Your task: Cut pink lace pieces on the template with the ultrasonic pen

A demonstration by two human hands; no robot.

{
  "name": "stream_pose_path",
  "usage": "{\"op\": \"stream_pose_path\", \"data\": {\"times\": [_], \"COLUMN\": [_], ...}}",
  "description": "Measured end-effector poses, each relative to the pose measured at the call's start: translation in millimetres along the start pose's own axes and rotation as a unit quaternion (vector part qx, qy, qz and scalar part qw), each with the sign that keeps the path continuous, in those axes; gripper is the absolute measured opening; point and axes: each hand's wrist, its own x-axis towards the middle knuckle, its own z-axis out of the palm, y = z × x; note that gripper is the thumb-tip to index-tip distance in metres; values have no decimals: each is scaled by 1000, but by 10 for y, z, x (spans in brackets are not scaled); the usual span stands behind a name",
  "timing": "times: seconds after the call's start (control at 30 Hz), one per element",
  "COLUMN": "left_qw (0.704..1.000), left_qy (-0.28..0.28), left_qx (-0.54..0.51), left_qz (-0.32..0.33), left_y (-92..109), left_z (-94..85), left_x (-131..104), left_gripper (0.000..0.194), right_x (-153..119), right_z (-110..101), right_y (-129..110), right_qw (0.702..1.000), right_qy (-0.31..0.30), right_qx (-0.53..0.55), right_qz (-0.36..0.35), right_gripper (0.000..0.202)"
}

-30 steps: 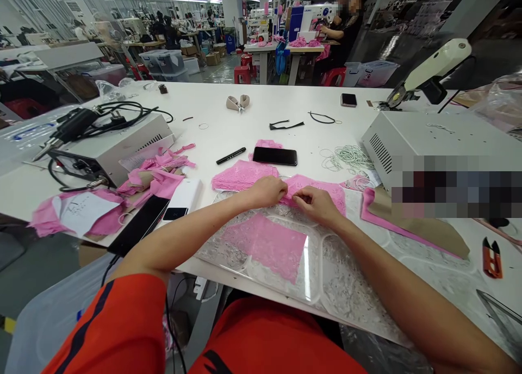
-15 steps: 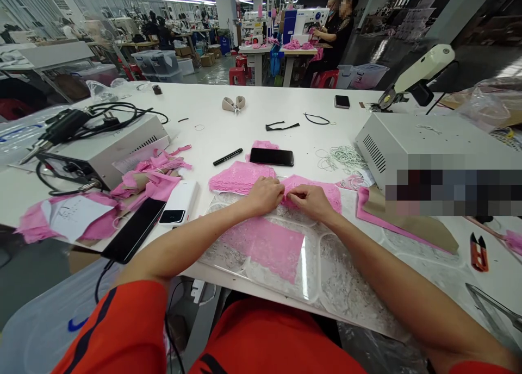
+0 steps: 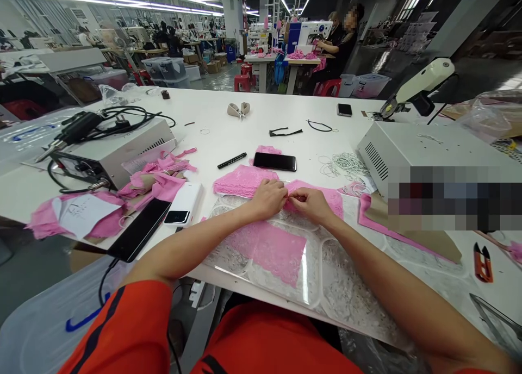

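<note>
My left hand [image 3: 269, 198] is closed at the right end of a stack of pink lace pieces [image 3: 237, 180]. Close beside it, my right hand [image 3: 308, 203] pinches pink lace at the left edge of another pink lace pile [image 3: 334, 199]. The fingertips of both hands nearly meet over the lace, and the exact bit between them is too small to make out. Below my wrists, a flat pink lace panel [image 3: 281, 251] shows on or under a clear plastic sheet [image 3: 316, 279].
A black phone [image 3: 274, 162] and a pen [image 3: 232, 160] lie beyond the stacks. Grey machine boxes [image 3: 118, 151] stand left and right. Orange thread snips [image 3: 483, 264] and scissors [image 3: 495, 319] lie at right. Far back, people sit at sewing machines [image 3: 310, 34].
The camera view has tilted up slightly, so everything sits a little lower and further right. Both hands stay at the same place on the lace, with hardly any finger movement.
</note>
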Motion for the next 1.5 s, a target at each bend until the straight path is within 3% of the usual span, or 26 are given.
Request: {"op": "stream_pose_path", "data": {"times": [0.47,0.73,1.07,1.2,1.37,1.5], "left_qw": [1000,1000,999,997,993,990], "left_qy": [14,16,26,32,41,49], "left_qx": [-10,-6,-19,-46,-70,-87], "left_qz": [-5,-19,-43,-45,-85,-102], "left_y": [-11,-16,-6,168,551,839], "left_z": [23,72,-20,-82,-65,16], "left_x": [7,-3,-8,-40,80,295], "left_gripper": [23,19,18,30,48,40], "right_x": [3,-21,-35,-51,-108,-176], "right_z": [4,-75,-178,-268,-373,-528], "right_y": [-13,-37,-42,-38,-103,-158], "right_qw": [999,991,963,951,939,928], "right_qy": [2,-1,36,79,143,213], "right_qx": [46,123,243,275,291,291], "right_qz": [25,61,111,121,112,94], "right_gripper": [17,21,28,33,32,30]}}
